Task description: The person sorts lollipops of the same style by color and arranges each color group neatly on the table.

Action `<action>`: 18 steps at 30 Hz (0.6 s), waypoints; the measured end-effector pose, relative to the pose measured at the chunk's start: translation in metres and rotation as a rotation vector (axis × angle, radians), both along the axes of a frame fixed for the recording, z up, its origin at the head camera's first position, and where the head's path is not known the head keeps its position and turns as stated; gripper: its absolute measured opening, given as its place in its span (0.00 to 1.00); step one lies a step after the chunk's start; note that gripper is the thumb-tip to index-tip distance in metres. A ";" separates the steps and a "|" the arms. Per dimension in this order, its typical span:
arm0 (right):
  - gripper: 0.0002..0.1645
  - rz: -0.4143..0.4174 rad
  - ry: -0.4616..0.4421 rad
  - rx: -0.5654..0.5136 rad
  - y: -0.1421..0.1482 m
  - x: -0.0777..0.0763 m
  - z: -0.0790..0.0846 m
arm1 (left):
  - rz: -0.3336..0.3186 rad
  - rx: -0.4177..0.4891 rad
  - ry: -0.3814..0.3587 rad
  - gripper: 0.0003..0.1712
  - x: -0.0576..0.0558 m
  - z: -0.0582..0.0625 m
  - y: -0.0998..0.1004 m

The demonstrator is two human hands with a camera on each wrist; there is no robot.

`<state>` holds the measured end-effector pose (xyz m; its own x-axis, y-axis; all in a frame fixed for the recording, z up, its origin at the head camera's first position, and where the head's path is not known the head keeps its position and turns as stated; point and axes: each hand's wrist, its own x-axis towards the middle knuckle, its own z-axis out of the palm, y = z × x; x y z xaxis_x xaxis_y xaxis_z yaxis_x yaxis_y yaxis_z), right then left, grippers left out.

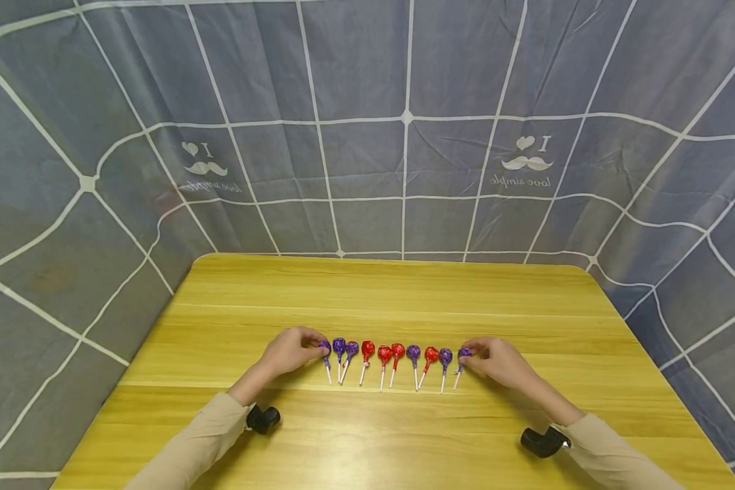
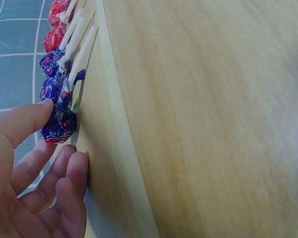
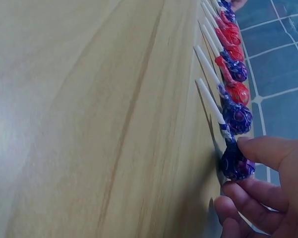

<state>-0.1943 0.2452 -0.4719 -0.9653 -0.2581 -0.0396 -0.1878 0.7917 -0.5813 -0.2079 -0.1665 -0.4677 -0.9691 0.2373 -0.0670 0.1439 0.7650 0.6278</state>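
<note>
A row of lollipops in purple and red wrappers lies across the table, white sticks toward the person. At the left end, my left hand [image 1: 290, 350] pinches a purple lollipop [image 2: 60, 128] by its wrapped head, thumb on one side and fingertips on the other. My right hand [image 1: 499, 361] pinches the purple lollipop [image 3: 236, 162] at the right end in the same manner, its stick slanting away from the hand. Between the hands lie several more, among them a red lollipop [image 1: 367, 348] and a purple lollipop [image 1: 413, 352].
The wooden table [image 1: 367, 435] has a rounded far edge. Behind it and along both sides hangs a grey curtain [image 1: 367, 163] with white grid lines. Black devices [image 1: 263, 418] are strapped at both wrists, over beige sleeves [image 1: 196, 442].
</note>
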 end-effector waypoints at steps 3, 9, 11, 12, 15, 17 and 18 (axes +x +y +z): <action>0.17 -0.002 -0.015 0.009 0.002 -0.001 0.000 | 0.008 0.007 -0.011 0.14 0.001 -0.001 -0.001; 0.19 -0.001 -0.027 0.017 0.005 -0.001 0.001 | 0.011 0.014 -0.033 0.16 0.001 0.000 -0.002; 0.18 0.000 -0.022 0.015 0.005 -0.002 0.001 | 0.015 0.019 -0.042 0.16 0.001 0.001 -0.002; 0.18 0.001 -0.019 0.014 0.005 -0.002 0.001 | 0.018 0.023 -0.044 0.16 0.001 0.002 -0.002; 0.18 -0.001 -0.015 0.005 0.006 -0.003 0.000 | 0.020 0.027 -0.048 0.16 0.001 0.003 -0.004; 0.19 -0.009 -0.022 -0.008 0.007 -0.004 0.000 | 0.022 0.047 -0.058 0.16 0.000 0.003 -0.007; 0.20 -0.016 -0.027 -0.016 0.008 -0.004 -0.001 | 0.017 0.061 -0.065 0.17 0.000 0.002 -0.009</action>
<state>-0.1987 0.2534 -0.4726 -0.9679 -0.2438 -0.0617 -0.1595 0.7848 -0.5989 -0.2077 -0.1751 -0.4653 -0.9672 0.2261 -0.1158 0.0883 0.7268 0.6811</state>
